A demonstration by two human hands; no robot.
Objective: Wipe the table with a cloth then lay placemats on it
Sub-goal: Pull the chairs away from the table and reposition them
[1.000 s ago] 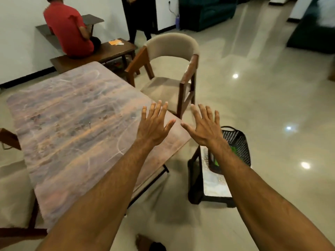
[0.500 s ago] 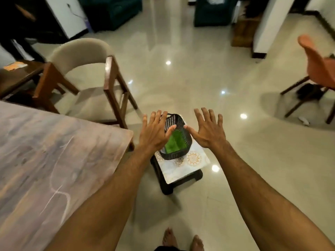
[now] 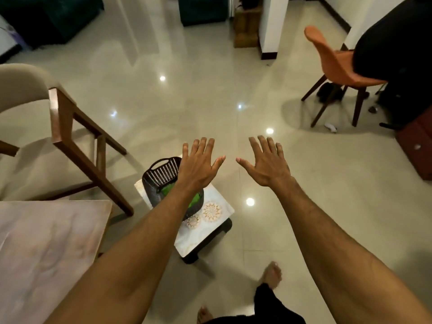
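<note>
The wooden table (image 3: pixel 46 242) shows only its right corner at the lower left. A dark perforated basket (image 3: pixel 161 176) with something green (image 3: pixel 197 199) inside stands on a low stool (image 3: pixel 210 226) with a patterned white top, just right of the table. My left hand (image 3: pixel 198 164) is stretched out flat with spread fingers above the basket's far side, and its forearm hides part of the basket. To its right, over bare floor, my right hand (image 3: pixel 266 162) is held out the same way. Both hands hold nothing.
A beige armchair with wooden arms (image 3: pixel 58 127) stands at the table's end on the left. An orange chair (image 3: pixel 336 66) and a dark red box (image 3: pixel 418 146) are at the far right. Glossy tiled floor lies ahead. My bare feet (image 3: pixel 271 274) show at the bottom.
The view has swung right, away from the table and toward the stool. The basket now lies lower left under my left arm. Both hands stay flat and spread.
</note>
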